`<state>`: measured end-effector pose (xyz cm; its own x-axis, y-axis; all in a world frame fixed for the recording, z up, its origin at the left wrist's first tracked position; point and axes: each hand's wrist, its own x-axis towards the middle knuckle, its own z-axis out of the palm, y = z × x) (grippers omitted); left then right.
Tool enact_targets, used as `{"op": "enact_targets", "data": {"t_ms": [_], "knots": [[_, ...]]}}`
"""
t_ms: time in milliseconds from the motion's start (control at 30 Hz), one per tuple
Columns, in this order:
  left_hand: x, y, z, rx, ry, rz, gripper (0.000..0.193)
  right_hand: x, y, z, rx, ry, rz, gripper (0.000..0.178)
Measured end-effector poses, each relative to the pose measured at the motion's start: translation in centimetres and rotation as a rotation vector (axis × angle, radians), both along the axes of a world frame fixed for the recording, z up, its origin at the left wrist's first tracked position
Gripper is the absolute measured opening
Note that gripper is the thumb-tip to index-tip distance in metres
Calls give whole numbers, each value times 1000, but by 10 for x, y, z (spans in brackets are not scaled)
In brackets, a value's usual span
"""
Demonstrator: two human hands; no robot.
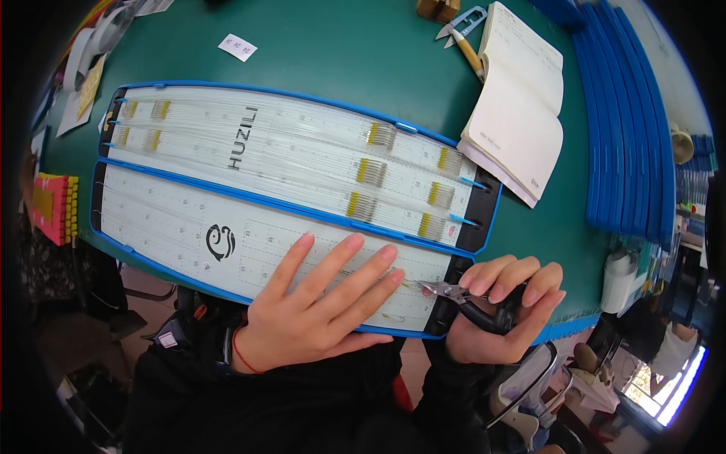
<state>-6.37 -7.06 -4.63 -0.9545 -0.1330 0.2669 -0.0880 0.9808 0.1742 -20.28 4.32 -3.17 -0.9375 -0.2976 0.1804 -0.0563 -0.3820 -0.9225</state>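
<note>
A long, blue-edged fishing line case point(302, 195) lies unfolded before me, with two white panels side by side. My left hand point(321, 303) rests on the near panel point(291, 261), its fingers stretched out and spread. Close to that panel's right end, my right hand point(514, 306) grips small cutting pliers point(451, 293) by their black handles. The pliers' metal jaws point left, over the panel, beside thin strands too fine to make out. Bundles of fine line with yellow-wrapped hooks point(370, 171) sit in rows on the far panel. A red string circles my left wrist.
The case lies on a green tabletop point(325, 53). An open notebook point(522, 98), a pen point(467, 57) and blue thread snips point(469, 21) are at the back right. Blue cases point(624, 121) stand stacked at the right. A small white label point(237, 47) lies behind the case.
</note>
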Motion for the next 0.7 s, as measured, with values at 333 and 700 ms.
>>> {"op": "enact_targets", "data": {"t_ms": [333, 700], "knots": [[5, 1, 1, 37, -5, 9, 57, 4, 10, -1, -110, -62, -78, 32], [4, 1, 1, 25, -4, 9, 57, 5, 4, 2, -48, 4, -123, 30]]}}
